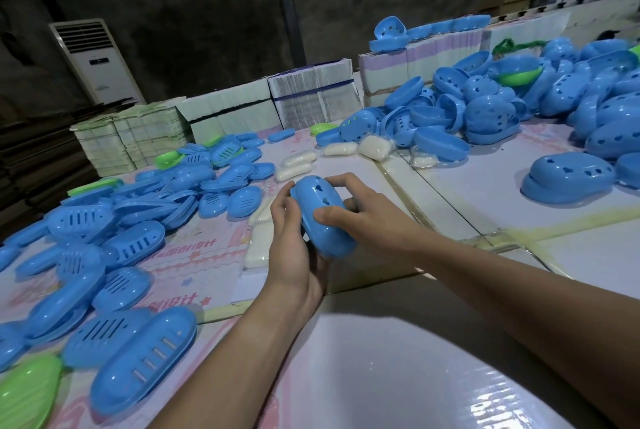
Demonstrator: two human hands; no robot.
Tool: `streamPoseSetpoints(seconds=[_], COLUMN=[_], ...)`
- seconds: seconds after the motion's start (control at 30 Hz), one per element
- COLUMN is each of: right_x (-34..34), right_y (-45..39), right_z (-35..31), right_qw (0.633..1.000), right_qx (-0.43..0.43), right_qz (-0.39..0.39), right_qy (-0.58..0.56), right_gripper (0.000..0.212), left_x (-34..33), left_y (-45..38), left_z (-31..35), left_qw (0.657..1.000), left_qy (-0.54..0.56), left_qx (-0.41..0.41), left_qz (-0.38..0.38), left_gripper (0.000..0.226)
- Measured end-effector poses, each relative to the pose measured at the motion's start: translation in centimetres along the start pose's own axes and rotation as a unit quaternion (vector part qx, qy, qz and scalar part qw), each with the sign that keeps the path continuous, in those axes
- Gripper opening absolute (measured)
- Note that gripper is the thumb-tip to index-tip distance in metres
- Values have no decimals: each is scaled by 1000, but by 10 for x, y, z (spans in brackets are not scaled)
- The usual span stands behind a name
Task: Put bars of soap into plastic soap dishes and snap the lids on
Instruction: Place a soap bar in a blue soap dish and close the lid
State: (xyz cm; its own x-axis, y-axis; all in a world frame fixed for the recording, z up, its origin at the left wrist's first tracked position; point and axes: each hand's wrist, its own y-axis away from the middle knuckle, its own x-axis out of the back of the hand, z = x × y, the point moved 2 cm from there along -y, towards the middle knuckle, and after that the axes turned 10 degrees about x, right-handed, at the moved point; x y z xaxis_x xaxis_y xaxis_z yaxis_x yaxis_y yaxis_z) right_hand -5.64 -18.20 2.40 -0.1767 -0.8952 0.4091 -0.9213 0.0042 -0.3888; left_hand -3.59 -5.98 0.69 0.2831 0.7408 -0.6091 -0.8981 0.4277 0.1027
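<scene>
Both hands hold one blue soap dish (320,217) with its holed lid facing up, just above the table's middle. My left hand (294,248) cups it from below and the left side, fingers curled round its edge. My right hand (360,207) grips it from the right, thumb on the lid and fingers over its far end. Whether soap is inside is hidden. White wrapped soap bars (258,245) lie just left of the hands, and more soap bars (298,164) lie beyond them.
A heap of slotted blue dish bases (114,248) covers the left of the table, with a few green ones (24,390). Domed blue lids (519,106) are piled at the right; one lid (568,177) lies apart. Stacks of flat cartons (228,110) line the far edge.
</scene>
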Motion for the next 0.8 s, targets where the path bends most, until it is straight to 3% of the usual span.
streamPoseSetpoints(seconds=[0.13, 0.33, 0.8], right_x=[2, 8, 5], right_y=[-1, -1, -3], right_z=[2, 7, 6], right_qw=[1000, 998, 993], right_qx=[-8, -8, 39], right_qz=[-2, -21, -62], right_qy=[-26, -65, -96], right_gripper=[53, 39, 47], left_x=[1, 4, 4], left_y=[-2, -2, 0], left_z=[0, -1, 5], left_qw=[999, 996, 997], left_qy=[-33, -91, -70], left_qx=[2, -3, -9], left_qz=[7, 10, -2], left_gripper=[18, 17, 19])
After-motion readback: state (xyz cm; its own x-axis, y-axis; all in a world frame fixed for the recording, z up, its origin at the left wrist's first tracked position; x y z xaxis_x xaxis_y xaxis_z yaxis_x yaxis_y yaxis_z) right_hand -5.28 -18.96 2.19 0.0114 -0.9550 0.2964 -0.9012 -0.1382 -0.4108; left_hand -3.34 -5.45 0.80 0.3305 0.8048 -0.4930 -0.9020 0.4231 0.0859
